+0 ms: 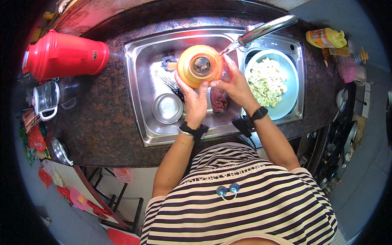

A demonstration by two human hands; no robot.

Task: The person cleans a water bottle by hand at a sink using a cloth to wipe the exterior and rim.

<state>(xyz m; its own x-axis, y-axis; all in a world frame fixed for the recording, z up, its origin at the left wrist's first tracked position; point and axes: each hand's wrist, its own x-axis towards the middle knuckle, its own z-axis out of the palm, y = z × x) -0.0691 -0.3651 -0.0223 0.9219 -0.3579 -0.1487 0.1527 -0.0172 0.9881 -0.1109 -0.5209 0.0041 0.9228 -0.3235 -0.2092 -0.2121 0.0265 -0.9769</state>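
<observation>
Both of my hands hold an orange thermos flask with a round open mouth over the left sink basin. My left hand grips its near left side, and my right hand holds its right side. Water runs from the metal faucet onto the flask's right edge by my right fingers. Below in the basin are a round metal bowl, a dark red cloth, a dark scouring pad and some metal utensils, partly hidden.
A light blue basin of cut pale green vegetables sits in the right sink compartment. On the counter at left lie a red thermos flask, a clear jug and a metal ladle. A yellow bottle lies at the back right.
</observation>
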